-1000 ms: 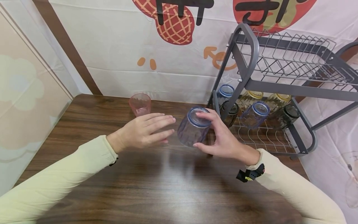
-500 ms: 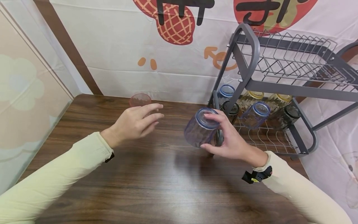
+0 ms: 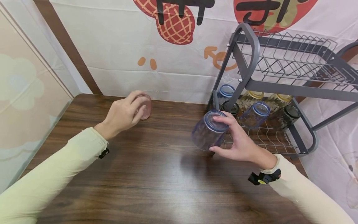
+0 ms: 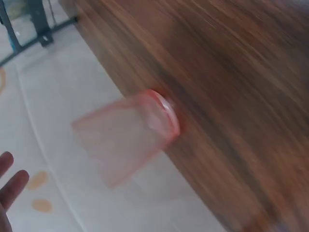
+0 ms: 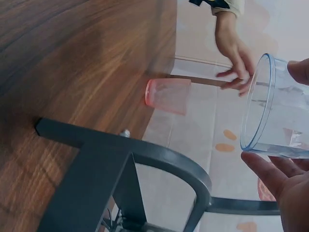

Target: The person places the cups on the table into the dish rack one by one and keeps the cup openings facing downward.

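Observation:
In the head view my left hand (image 3: 126, 112) is beside a pink transparent cup (image 3: 146, 109), covering part of it. The left wrist view shows this cup (image 4: 130, 135) upright on the table, with a few blurred fingertips (image 4: 14, 188) apart from it. From the right wrist, the left hand (image 5: 234, 50) appears above the pink cup (image 5: 169, 94), fingers loosely bent and holding nothing. My right hand (image 3: 240, 140) grips a bluish-purple transparent cup (image 3: 209, 130), tilted and upside down, thumb on one side and fingers on the other. Its open rim (image 5: 260, 101) faces down toward the table.
A grey two-tier dish rack (image 3: 296, 90) stands on the right, close to my right hand. Its lower shelf holds several upturned cups: a blue one (image 3: 226, 93), a purple one (image 3: 255, 115), a yellow one (image 3: 250, 99) and a dark one (image 3: 285, 116). A printed cloth (image 3: 112, 46) hangs behind the wooden table (image 3: 139, 174).
My left hand has moved left and away from the bluish-purple cup to the pink cup. My right hand has carried the bluish-purple cup rightward, nearer the rack.

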Demonstrator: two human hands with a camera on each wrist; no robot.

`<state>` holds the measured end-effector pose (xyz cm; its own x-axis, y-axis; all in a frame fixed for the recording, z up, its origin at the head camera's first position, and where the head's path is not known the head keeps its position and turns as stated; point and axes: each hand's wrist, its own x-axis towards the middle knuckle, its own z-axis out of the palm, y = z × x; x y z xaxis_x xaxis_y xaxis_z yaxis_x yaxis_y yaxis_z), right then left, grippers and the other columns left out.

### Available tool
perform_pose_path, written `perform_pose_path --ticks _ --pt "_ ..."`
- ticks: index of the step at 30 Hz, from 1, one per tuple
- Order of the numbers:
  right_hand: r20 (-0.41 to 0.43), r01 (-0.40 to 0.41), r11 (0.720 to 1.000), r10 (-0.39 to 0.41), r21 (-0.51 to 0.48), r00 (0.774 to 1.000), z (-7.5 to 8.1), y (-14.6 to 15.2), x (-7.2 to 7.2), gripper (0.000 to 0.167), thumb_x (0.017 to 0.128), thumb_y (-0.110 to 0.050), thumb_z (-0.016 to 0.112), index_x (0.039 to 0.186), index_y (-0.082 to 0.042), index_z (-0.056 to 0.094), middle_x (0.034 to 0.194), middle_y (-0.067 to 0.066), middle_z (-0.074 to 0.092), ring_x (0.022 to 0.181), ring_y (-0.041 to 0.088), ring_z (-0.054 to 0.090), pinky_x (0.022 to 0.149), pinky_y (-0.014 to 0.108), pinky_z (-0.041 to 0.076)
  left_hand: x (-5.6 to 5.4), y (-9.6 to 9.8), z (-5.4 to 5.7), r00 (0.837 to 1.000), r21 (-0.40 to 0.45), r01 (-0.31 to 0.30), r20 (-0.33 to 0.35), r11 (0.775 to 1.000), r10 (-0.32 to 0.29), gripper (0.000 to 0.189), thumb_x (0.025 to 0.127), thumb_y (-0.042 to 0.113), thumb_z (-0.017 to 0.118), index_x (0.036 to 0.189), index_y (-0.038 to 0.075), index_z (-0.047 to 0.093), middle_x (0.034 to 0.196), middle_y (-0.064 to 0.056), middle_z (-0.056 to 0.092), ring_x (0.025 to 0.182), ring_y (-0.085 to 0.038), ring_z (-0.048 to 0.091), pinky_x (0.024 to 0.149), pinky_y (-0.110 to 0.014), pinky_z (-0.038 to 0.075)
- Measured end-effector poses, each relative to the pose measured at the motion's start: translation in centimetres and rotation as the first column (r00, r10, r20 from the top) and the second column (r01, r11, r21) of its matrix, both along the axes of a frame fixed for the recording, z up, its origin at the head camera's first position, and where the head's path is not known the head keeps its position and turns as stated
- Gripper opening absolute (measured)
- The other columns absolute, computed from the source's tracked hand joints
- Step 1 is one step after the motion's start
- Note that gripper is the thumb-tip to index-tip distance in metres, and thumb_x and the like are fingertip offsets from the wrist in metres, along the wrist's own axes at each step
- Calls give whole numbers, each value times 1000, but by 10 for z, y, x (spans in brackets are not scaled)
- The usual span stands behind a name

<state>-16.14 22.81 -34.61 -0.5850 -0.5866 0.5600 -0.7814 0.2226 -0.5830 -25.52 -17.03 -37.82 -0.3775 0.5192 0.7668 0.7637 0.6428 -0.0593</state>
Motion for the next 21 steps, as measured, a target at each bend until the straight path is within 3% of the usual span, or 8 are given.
perform_pose_path --ticks 3,6,8,11,13,16,21 --pt "-19 -14 1000 14 -12 1000 2 5 0 79 88 -38 79 138 8 39 143 22 42 131 25 46 105 26 46 -8 -11 -7 993 20 -96 64 995 95 32 100 23 46 115 3 66 119 -16 64 72 -34 67 43 -43 51" --pt "-40 -24 1000 24 -18 999 3 9 -1 79 87 -37 80 137 9 40 142 23 43 131 25 47 106 26 46 -15 -22 -12 976 43 -171 144 984 163 33 99 22 49 121 1 63 123 -17 63 82 -35 68 49 -48 54" --pt "-54 -28 999 27 -18 998 5 12 -2 79 87 -37 80 136 9 39 142 24 42 131 25 47 106 26 46 -19 -28 -15 959 60 -209 208 976 192 34 99 19 51 125 0 60 126 -17 61 88 -36 67 52 -52 55" --pt "-57 -32 999 31 -15 998 7 16 -3 81 86 -38 81 136 9 39 142 24 42 131 24 47 105 25 46 -23 -36 -18 920 60 -261 318 963 229 35 99 17 54 131 1 57 132 -17 58 93 -36 65 56 -54 55" --pt "-52 -31 999 31 -5 998 9 18 -3 81 85 -39 81 136 9 40 142 23 43 130 24 48 105 25 46 -25 -38 -19 883 49 -290 400 956 247 36 101 17 53 134 2 55 135 -17 55 97 -36 64 58 -55 55" --pt "-42 -35 999 35 12 999 11 22 -3 80 84 -39 83 134 8 41 140 23 44 129 24 49 103 25 47 -27 -40 -21 812 33 -323 523 946 259 40 104 21 51 139 2 50 139 -20 49 104 -39 61 63 -58 54" --pt "-6 -47 999 47 19 999 10 28 -2 80 83 -37 84 135 7 41 139 23 42 127 25 49 101 24 49 -33 -39 -21 665 64 -379 713 923 223 51 106 29 46 147 -2 41 147 -26 36 120 -46 54 84 -63 51"
